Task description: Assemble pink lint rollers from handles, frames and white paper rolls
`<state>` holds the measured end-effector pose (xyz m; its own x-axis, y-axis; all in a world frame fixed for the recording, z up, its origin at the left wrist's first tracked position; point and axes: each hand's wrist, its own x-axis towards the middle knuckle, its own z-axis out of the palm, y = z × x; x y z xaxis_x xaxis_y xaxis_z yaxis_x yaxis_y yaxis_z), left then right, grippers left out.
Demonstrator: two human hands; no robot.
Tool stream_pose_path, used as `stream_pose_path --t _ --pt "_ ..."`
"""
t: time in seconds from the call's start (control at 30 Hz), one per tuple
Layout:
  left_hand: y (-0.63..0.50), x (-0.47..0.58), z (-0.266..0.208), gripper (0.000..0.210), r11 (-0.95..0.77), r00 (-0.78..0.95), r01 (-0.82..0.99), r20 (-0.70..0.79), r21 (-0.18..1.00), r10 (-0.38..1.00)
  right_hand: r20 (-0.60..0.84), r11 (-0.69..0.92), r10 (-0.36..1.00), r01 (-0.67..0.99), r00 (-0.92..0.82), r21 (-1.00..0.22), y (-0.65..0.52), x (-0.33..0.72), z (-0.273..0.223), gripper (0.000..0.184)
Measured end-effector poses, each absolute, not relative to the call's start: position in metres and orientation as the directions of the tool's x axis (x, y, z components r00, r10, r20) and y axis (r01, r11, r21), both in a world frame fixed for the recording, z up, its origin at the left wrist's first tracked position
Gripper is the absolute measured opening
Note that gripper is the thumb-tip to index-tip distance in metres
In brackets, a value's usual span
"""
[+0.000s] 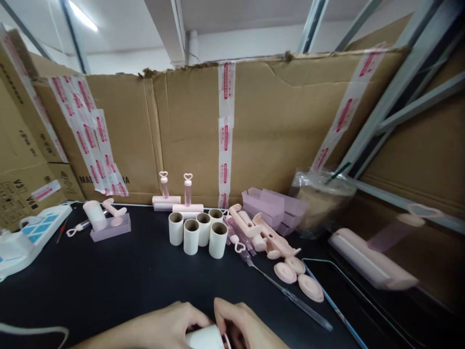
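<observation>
At the bottom edge, my left hand (172,322) is closed around a white paper roll (205,338) lying on its side. My right hand (249,325) curls its fingers at the roll's right end, where the thin edge of a pale pink cap (227,341) shows. The frame cuts off the lower part of both hands. Beyond them stand several upright white rolls (191,237) with hollow cores. To their right lie pink plastic holder parts (247,223) and several pink round caps (310,288), near a clear plastic rod (305,308).
Assembled pink pieces with heart-shaped handles (188,191) stand by the cardboard wall (189,121). Lilac trays (265,208) and a plastic bag (321,201) sit back right. A blue-edged phone (348,295) lies right; a power strip (39,232) and white cable (32,330) are left.
</observation>
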<state>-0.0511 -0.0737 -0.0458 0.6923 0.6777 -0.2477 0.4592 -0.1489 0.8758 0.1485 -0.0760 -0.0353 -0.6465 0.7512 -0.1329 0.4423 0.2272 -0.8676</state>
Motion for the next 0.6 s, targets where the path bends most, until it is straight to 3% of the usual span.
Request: stream_pose_path --t 0.2,0.43,0.6 --pt "-0.073 -0.053 -0.046 0.027 -0.113 0.689 0.471 -0.285 0.875 0.666 -0.178 0.196 0.714 0.437 -0.677 -0.878 -0.072 0.148 -0.032 0.022" --pt "-0.07 -0.055 -0.048 0.044 0.087 0.725 0.288 -0.276 0.954 0.631 -0.194 0.192 0.751 0.49 -0.631 -0.85 -0.074 0.152 -0.03 0.018" --pt "-0.066 -0.054 -0.04 0.046 0.173 0.653 0.125 -0.212 0.977 0.727 -0.078 0.283 0.827 0.533 -0.556 -0.797 -0.072 0.158 -0.028 0.02"
